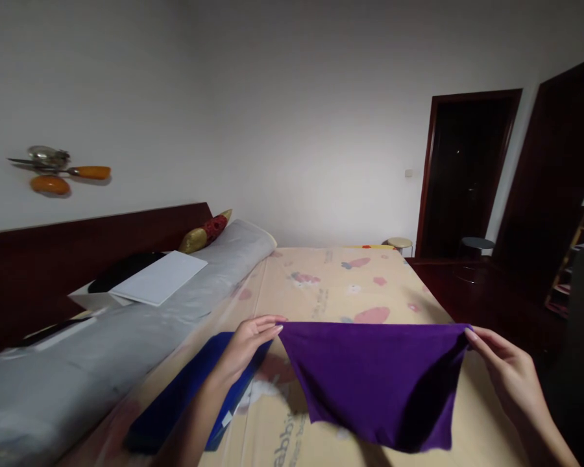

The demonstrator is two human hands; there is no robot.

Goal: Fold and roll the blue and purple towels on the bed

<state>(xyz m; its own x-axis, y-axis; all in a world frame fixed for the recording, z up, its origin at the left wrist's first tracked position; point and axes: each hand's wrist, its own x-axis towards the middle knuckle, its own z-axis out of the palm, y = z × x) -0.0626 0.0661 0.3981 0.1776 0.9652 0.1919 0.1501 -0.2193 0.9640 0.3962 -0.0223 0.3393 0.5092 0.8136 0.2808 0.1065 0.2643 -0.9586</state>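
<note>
A purple cloth (374,379) hangs stretched between my two hands above the bed. My left hand (247,344) pinches its upper left corner. My right hand (503,373) pinches its upper right corner. The top edge is taut and level, and the cloth sags below in a loose fold. Under my left forearm a dark blue cloth (185,389) lies flat on the bed.
The bed has a beige printed sheet (350,285) and a long grey rolled quilt (126,337) along its left side. White paper (160,279) and a dark item rest on the quilt by the dark wooden headboard (78,250). Stools (401,244) and an open doorway (467,172) stand beyond.
</note>
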